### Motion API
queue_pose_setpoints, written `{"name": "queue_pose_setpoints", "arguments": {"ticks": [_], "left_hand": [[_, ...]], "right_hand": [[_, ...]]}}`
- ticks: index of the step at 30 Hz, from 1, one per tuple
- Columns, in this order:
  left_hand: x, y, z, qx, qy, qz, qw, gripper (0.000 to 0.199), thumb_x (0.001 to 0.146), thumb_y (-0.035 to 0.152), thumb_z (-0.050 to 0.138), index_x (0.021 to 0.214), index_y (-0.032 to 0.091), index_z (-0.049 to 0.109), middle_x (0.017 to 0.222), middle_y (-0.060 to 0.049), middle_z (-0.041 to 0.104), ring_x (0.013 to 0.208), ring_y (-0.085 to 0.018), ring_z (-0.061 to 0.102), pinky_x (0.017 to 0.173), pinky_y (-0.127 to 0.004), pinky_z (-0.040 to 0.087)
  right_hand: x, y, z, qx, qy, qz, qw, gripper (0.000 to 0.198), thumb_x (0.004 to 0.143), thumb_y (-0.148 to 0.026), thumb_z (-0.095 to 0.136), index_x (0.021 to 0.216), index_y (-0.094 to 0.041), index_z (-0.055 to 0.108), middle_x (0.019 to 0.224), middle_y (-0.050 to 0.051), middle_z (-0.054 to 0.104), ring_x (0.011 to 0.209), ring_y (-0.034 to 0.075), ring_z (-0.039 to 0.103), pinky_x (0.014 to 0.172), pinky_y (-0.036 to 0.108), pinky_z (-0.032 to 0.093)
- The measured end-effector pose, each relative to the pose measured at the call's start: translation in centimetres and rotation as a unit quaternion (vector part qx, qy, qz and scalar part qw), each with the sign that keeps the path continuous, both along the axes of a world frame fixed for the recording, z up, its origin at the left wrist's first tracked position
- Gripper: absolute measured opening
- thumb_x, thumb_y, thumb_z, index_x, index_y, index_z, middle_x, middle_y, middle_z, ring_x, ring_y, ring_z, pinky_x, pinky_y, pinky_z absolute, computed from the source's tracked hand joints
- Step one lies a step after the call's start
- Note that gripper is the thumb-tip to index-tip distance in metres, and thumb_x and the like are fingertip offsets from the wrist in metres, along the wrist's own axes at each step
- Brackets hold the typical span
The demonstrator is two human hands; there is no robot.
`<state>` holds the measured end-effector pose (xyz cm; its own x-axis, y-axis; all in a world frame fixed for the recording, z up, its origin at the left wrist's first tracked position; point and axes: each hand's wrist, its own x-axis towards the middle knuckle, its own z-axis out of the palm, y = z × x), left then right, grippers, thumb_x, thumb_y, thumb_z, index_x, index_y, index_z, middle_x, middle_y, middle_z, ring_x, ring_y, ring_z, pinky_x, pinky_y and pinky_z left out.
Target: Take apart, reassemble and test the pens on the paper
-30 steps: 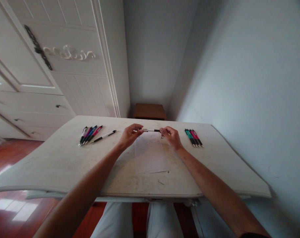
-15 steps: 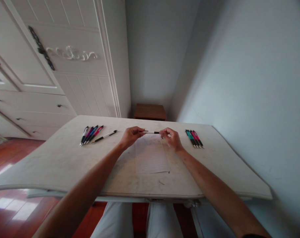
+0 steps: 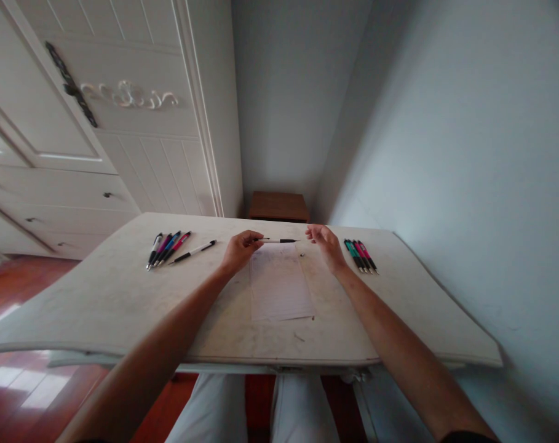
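Observation:
My left hand (image 3: 240, 251) pinches a white pen with a black grip (image 3: 279, 240) by its rear part. The pen lies level above the top of a lined sheet of paper (image 3: 281, 289), its thin tip toward the right. Just past that tip is my right hand (image 3: 324, 243), apart from the pen, its fingers curled together. Whether something small is between those fingers I cannot make out. A tiny dark piece (image 3: 302, 254) lies near the paper's upper right corner.
On the left of the white table (image 3: 122, 307) lie several pens in a bunch (image 3: 167, 249), with a white and black pen (image 3: 192, 252) beside them. Several green and pink pens (image 3: 361, 256) are lined up at right. A wall (image 3: 468, 184) flanks the table's right side.
My right hand has come off the front end of the pen and moved slightly right and up. The pen's thin tip now shows. My left hand still holds the pen.

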<state>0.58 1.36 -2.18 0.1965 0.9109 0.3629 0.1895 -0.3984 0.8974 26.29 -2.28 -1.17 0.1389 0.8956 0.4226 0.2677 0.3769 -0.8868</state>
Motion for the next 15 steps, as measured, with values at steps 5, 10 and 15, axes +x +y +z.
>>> {"name": "queue_pose_setpoints", "arguments": {"ticks": [5,10,15], "left_hand": [[-0.2,-0.2,0.5,0.036,0.058,0.056,0.996,0.020,0.073,0.033,0.067,0.085,0.018,0.070,0.083,-0.004,0.071,0.071,-0.016,0.061,0.069,-0.028,0.049],[-0.3,-0.4,0.6,0.040,0.073,0.064,0.994,0.019,0.073,0.032,0.065,0.086,0.019,0.070,0.084,-0.004,0.072,0.072,-0.017,0.061,0.070,-0.028,0.049],[-0.2,-0.4,0.4,0.033,0.075,0.048,0.995,0.019,0.073,0.034,0.066,0.084,0.019,0.070,0.083,-0.004,0.072,0.073,-0.017,0.062,0.071,-0.029,0.050]], "right_hand": [[2.2,0.9,-1.3,-0.023,-0.179,0.023,0.983,0.030,0.074,-0.043,0.070,0.093,-0.019,0.071,0.096,0.008,0.069,0.088,0.021,0.062,0.083,0.037,0.048],[2.4,0.8,-1.9,0.006,-0.322,0.062,0.945,0.006,0.073,-0.028,0.073,0.077,-0.024,0.075,0.093,0.006,0.067,0.094,0.022,0.060,0.092,0.039,0.043],[1.9,0.4,-1.1,0.028,-0.325,0.064,0.943,0.008,0.080,-0.024,0.066,0.076,-0.022,0.073,0.085,0.005,0.068,0.085,0.020,0.059,0.084,0.034,0.044]]}}
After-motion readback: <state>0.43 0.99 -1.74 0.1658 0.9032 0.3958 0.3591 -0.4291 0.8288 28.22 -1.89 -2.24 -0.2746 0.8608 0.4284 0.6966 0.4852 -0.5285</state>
